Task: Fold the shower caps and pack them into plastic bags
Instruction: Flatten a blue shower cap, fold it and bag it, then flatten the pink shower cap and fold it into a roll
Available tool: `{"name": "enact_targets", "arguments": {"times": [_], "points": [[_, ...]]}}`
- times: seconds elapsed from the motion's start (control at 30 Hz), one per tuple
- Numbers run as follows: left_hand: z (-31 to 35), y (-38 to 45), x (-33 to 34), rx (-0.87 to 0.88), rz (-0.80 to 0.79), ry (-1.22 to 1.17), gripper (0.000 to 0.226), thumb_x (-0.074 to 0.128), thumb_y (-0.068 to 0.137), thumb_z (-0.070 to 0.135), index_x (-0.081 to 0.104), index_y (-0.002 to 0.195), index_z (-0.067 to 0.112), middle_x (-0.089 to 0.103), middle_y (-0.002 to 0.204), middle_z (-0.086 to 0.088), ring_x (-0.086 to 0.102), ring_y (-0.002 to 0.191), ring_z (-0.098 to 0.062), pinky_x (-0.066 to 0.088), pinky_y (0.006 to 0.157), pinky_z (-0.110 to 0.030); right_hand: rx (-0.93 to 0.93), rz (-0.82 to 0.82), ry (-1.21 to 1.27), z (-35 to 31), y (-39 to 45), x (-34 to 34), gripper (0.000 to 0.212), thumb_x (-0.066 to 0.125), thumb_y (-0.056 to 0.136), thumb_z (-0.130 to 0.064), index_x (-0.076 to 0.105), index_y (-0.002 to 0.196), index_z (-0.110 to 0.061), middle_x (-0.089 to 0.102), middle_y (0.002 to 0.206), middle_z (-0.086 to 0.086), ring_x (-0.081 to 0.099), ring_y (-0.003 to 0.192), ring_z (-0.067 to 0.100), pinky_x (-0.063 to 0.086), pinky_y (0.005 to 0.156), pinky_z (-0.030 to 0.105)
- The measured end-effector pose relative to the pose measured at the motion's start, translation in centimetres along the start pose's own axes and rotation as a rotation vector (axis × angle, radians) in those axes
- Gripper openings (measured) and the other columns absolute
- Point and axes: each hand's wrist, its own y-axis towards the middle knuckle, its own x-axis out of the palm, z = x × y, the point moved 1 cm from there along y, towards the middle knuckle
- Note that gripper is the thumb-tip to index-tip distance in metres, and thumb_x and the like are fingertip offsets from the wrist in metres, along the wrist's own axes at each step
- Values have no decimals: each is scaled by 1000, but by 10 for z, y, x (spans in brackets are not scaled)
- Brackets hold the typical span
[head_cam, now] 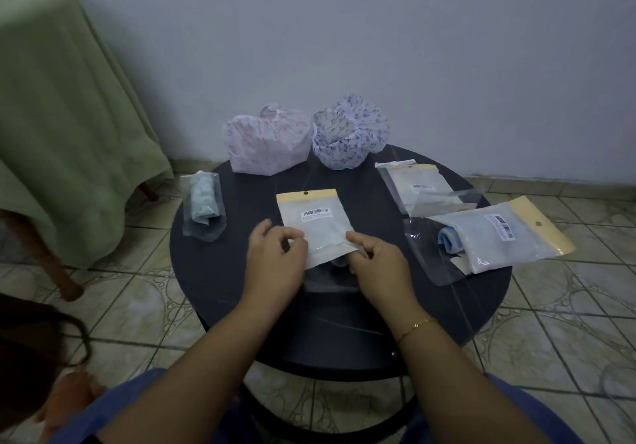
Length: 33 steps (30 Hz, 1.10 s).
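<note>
A plastic bag (316, 223) with a yellow header and barcode lies in the middle of the round dark table (241, 271). My left hand (275, 261) pinches its near left edge and my right hand (378, 264) pinches its near right corner; a bit of blue cap shows at the bag's mouth between them. A pink-patterned shower cap (268, 144) and a blue-patterned shower cap (349, 137) sit unfolded at the table's far edge. One packed bag with a rolled pale cap (204, 207) lies at the left. Another bag holding a blue cap (495, 240) lies at the right.
More flat bags (423, 189) lie at the right rear of the table. A chair draped in green cloth (62, 127) stands at the left on the tiled floor (568, 323). A pale wall rises behind the table.
</note>
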Motion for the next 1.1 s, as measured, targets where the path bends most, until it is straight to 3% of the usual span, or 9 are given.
{"name": "enact_targets", "arguments": {"times": [0.1, 0.23, 0.37, 0.57, 0.67, 0.8, 0.93, 1.03, 1.1], "points": [[-2, 4, -14, -208, -51, -234, 10, 58, 89, 26, 68, 86, 26, 68, 106, 0, 63, 93, -16, 53, 85, -38, -40, -50, 90, -6, -2, 8, 34, 55, 87, -16, 67, 115, -29, 72, 93, -7, 66, 87, 11, 50, 91, 38], [3, 2, -32, -87, 47, -154, 21, 57, 90, 21, 70, 106, 25, 66, 109, 6, 63, 94, -12, 52, 90, -38, -116, -216, 169, -22, -1, 21, 31, 52, 93, -15, 67, 112, -33, 68, 91, -19, 63, 79, -10, 49, 72, 11], [10, 3, -56, -29, 198, -46, 35, 55, 91, 22, 60, 125, 18, 59, 118, 2, 58, 92, -6, 46, 81, -23, -156, -359, 174, -43, 10, 46, 39, 49, 92, -10, 68, 106, -41, 71, 99, -12, 65, 92, 1, 52, 82, 21], [13, 40, -94, 16, 321, 11, 46, 48, 87, 31, 51, 133, 32, 53, 130, 1, 53, 111, -18, 43, 97, -38, -223, -433, 239, -89, 38, 91, 31, 48, 96, -11, 66, 116, -27, 67, 106, -8, 62, 95, 3, 48, 80, 13], [5, 73, -108, -41, 301, 21, 57, 45, 84, 33, 37, 139, 42, 57, 123, 5, 54, 109, -22, 38, 103, -46, -196, -409, 235, -99, 58, 113, 30, 50, 95, -12, 66, 117, -24, 67, 107, -8, 61, 103, 9, 48, 94, 25], [-17, 114, -111, -97, 199, -82, 68, 49, 88, 20, 20, 148, 34, 49, 138, 6, 50, 121, -18, 38, 105, -41, -154, -396, 183, -99, 79, 134, 28, 51, 95, -14, 67, 116, -21, 69, 105, -3, 62, 103, 15, 48, 96, 30], [-35, 137, -108, -225, 174, 120, 69, 43, 88, 20, 15, 149, 32, 48, 139, 3, 46, 123, -21, 26, 109, -44, -99, -406, 65, -88, 98, 149, 30, 52, 92, -23, 66, 118, -29, 69, 111, -3, 61, 104, 16, 48, 97, 37], [-39, 141, -104, -275, 161, 274, 65, 40, 89, 25, 16, 149, 33, 42, 145, 2, 34, 134, -18, 14, 110, -43, -34, -386, -4, -79, 109, 152, 36, 51, 78, -36, 61, 108, -53, 64, 117, -1, 58, 108, 20, 47, 98, 40], [-37, 141, -103, -281, 170, 315, 61, 38, 90, 28, 20, 148, 34, 39, 147, 4, 24, 139, -15, 8, 110, -40, -11, -422, -45, -83, 112, 146, 46, 53, 68, -30, 63, 111, -44, 63, 118, 3, 54, 113, 26, 46, 98, 44]]}}
